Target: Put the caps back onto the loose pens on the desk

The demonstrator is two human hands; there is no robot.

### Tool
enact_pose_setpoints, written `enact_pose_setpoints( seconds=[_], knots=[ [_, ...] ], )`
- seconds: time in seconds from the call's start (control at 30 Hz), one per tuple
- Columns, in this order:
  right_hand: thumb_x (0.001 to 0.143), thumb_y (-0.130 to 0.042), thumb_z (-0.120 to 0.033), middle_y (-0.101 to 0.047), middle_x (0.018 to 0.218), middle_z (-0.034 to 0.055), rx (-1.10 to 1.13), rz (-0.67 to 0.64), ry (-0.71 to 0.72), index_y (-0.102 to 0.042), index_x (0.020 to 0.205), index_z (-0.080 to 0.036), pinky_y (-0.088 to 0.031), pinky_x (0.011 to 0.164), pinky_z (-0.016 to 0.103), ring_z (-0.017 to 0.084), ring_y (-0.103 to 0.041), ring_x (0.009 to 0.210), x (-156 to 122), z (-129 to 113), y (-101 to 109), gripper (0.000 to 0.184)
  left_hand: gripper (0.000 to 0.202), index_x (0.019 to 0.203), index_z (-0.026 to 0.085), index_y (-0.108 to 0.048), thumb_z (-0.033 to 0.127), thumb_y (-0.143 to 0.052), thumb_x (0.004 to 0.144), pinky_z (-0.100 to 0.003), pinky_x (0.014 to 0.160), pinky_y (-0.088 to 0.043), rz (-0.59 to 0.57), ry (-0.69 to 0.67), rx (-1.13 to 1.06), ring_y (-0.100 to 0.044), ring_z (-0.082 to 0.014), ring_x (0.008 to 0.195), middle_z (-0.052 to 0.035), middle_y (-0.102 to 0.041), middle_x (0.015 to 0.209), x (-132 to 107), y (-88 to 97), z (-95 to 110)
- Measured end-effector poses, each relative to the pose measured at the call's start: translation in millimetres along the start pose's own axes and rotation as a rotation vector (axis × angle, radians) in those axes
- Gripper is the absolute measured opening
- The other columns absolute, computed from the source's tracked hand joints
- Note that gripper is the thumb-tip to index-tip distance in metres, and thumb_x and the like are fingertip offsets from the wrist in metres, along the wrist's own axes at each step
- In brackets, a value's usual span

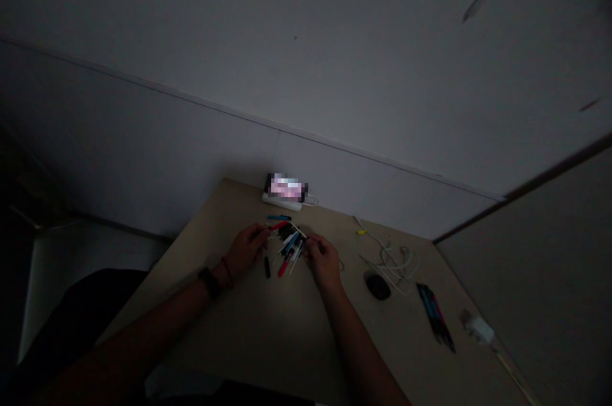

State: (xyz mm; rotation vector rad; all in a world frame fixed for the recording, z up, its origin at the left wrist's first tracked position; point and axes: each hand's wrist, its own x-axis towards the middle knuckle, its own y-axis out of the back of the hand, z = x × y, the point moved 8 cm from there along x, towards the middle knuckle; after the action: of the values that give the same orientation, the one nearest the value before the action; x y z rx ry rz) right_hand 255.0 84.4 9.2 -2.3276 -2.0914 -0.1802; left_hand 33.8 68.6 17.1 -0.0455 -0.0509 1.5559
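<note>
My left hand, with a dark band at the wrist, is closed in a pinch on a red pen piece that points right over a pile. My right hand is closed at the pile's right side, its fingertips at the end of a thin white stick that looks like a pen refill. Between the hands lies the pile of pen parts, with white, black, blue and red pieces crossing each other. A short black piece rests apart, below my left fingers. Behind the pile is a blue pen part. The room is dim, so fine detail is lost.
A lit phone leans at the back on a white block. To the right are a tangled white cable, a black mouse, a row of pens and a white plug. Walls border the table.
</note>
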Motion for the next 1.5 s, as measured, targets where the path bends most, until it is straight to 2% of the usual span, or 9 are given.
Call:
enact_pose_setpoints(
  seconds=[0.17,0.4,0.87,1.3,1.5],
  knots=[
    [0.072,-0.070,-0.046,-0.063,0.061,-0.0008,0.001,0.029,-0.030,-0.067,0.083,-0.020,-0.044,0.049,0.026,0.015,-0.056,0.052,-2,-2,0,0.029,0.046,0.095,0.015,-0.063,0.058,-0.061,0.080,-0.019,0.043,-0.033,-0.008,0.030,-0.012,-0.044,-0.0072,0.045,0.0020,-0.059,0.068,2,1.9,-3],
    [0.069,-0.075,-0.048,-0.063,0.063,-0.0010,-0.015,-0.003,-0.025,-0.064,0.082,-0.021,-0.046,0.049,0.026,0.016,-0.058,0.054,-2,-2,-3,0.032,0.043,0.096,0.014,-0.065,0.055,-0.062,0.080,-0.020,0.042,-0.032,-0.029,0.041,-0.004,-0.045,-0.0069,0.045,0.0012,-0.061,0.069,3,1.6,-3],
    [0.071,-0.075,-0.055,-0.061,0.060,-0.0012,-0.085,-0.052,0.043,-0.065,0.079,-0.020,-0.040,0.046,0.025,0.014,-0.052,0.051,-4,-10,-9,0.037,0.046,0.097,0.015,-0.066,0.057,-0.062,0.080,-0.019,0.042,-0.033,-0.056,0.029,0.000,-0.044,-0.0071,0.045,0.0021,-0.059,0.065,6,0.9,-6],
    [0.073,-0.075,-0.051,-0.058,0.058,-0.0030,-0.084,-0.104,0.023,-0.065,0.082,-0.020,-0.041,0.048,0.026,0.014,-0.052,0.051,-1,3,-11,0.034,0.041,0.095,0.016,-0.065,0.054,-0.063,0.081,-0.019,0.044,-0.033,-0.057,0.035,-0.009,-0.044,-0.0073,0.046,0.0030,-0.058,0.065,3,-0.3,-4],
    [0.075,-0.073,-0.050,-0.061,0.063,-0.0018,-0.091,-0.096,0.025,-0.065,0.081,-0.020,-0.040,0.050,0.025,0.013,-0.053,0.053,-2,1,-11,0.031,0.042,0.097,0.016,-0.066,0.054,-0.064,0.080,-0.020,0.044,-0.034,-0.066,0.033,-0.005,-0.045,-0.0076,0.047,0.0028,-0.059,0.065,5,-0.1,-7]
  ],
)
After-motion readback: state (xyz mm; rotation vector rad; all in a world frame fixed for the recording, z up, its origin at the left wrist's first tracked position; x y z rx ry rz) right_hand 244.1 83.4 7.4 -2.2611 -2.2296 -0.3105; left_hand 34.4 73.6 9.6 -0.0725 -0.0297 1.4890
